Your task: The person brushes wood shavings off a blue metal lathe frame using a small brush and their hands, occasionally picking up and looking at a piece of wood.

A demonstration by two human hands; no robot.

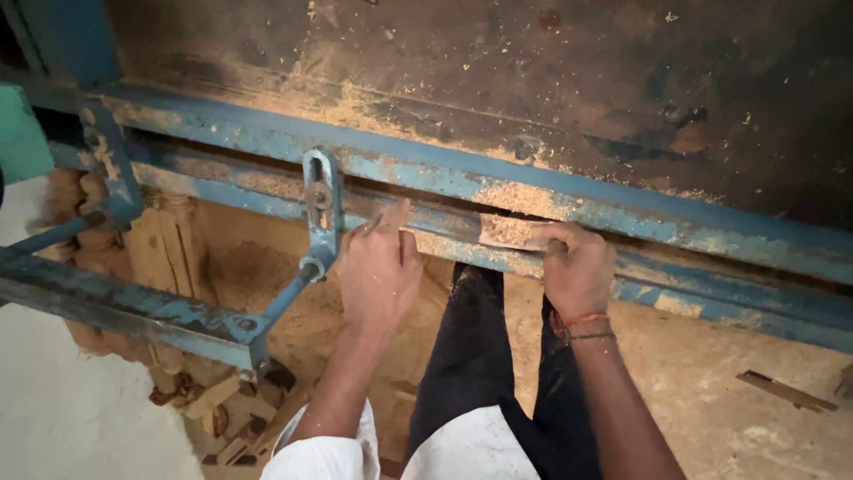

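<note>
A long blue-painted steel rail [711, 233], dusted with sawdust, runs across a dark, worn machine bed [551, 80]. The right hand [579, 267], knuckles up, curls over a thin pale wooden strip [508, 233] lying on the rail, apparently pinching it. The left hand [380, 267] rests beside a blue upright bracket [322, 200], fingers loosely bent, holding nothing.

A thin, flat piece of wood [508, 233], pale and covered with sawdust, lies flat along the blue metal rail [711, 233]. Its right end is under the fingertips of the right hand [577, 267]; its left end points toward the left hand [380, 267], slightly apart from those fingers.
</note>
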